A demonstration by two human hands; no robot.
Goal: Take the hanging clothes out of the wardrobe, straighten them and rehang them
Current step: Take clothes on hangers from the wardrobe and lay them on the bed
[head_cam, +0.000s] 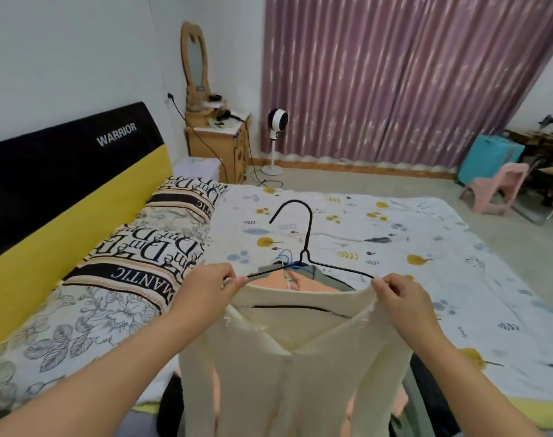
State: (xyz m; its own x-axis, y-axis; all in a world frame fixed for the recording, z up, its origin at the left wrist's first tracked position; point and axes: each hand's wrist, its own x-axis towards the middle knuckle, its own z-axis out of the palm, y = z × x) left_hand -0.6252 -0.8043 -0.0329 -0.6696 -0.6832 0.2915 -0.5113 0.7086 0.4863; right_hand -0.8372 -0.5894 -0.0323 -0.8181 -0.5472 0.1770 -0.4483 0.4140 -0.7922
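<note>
cream top (pixel 287 367) shoulders pinched: left hand (pixel 205 290), right hand (pixel 401 299).

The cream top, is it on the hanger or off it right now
On. The black hanger sits inside the cream top, its bar showing through the neckline, while the left hand and right hand pinch the shoulders.

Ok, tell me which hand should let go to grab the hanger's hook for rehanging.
Probably the right hand. The hook's stem on the black hanger rises a little nearer it than the left hand. Both hands pinch the cream top at its shoulders, so the left could keep holding.
</note>
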